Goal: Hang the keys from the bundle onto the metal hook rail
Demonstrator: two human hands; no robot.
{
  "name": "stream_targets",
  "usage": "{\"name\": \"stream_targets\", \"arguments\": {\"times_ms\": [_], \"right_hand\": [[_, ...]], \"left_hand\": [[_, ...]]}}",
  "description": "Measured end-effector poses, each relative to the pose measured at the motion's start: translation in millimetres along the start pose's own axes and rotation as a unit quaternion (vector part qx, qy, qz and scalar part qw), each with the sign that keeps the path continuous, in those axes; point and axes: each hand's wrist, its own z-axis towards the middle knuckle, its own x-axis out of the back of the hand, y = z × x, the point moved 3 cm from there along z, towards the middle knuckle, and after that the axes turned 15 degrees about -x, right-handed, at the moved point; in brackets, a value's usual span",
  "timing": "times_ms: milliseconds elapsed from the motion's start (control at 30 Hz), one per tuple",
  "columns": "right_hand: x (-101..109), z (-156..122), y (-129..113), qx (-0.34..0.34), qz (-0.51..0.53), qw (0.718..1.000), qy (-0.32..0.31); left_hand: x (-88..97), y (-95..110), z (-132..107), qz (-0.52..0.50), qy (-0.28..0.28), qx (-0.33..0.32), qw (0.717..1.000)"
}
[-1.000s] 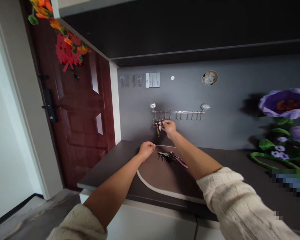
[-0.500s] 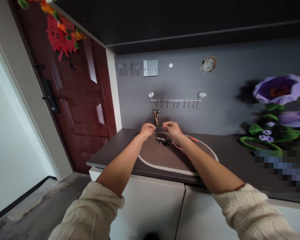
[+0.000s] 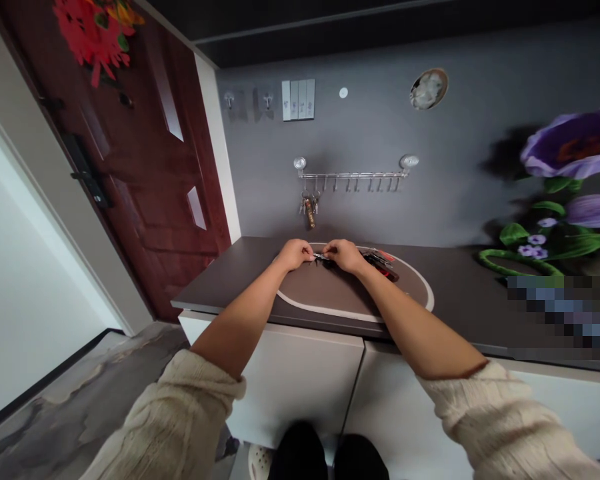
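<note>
My left hand [image 3: 295,254] and my right hand [image 3: 343,255] meet at the top edge of an oval brown mat [image 3: 330,313] with a cream rim. Between their fingertips is a small silver metal piece [image 3: 321,256], and both hands seem to pinch it. Just right of my right hand lies a dark metal tool with red handles [image 3: 380,265], partly hidden by that hand. A bunch of keys [image 3: 309,210] hangs from a metal hook rack [image 3: 353,175] on the wall above, apart from both hands.
The mat lies on a dark countertop [image 3: 230,267] above white cabinet fronts [image 3: 295,380]. A grey wall with a switch plate [image 3: 297,100] rises behind it. A red door [image 3: 145,167] stands to the left, and large artificial purple flowers [image 3: 573,150] stand to the right.
My right hand has come down from the keys on the rack to the mat. Both hands have closed together over the small metal piece, and the view has tilted further down.
</note>
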Motion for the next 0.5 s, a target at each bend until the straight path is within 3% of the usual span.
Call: {"name": "stream_targets", "arguments": {"times_ms": [300,500], "right_hand": [[-5.7,3.1,3.7,0.016,-0.018,1.0,0.009],[-6.4,3.2,3.9,0.014,-0.02,1.0,0.006]], "left_hand": [[-3.5,4.4,0.7,0.108,-0.033,-0.058,0.992],[-0.8,3.4,1.9,0.111,-0.003,-0.066,0.992]]}}
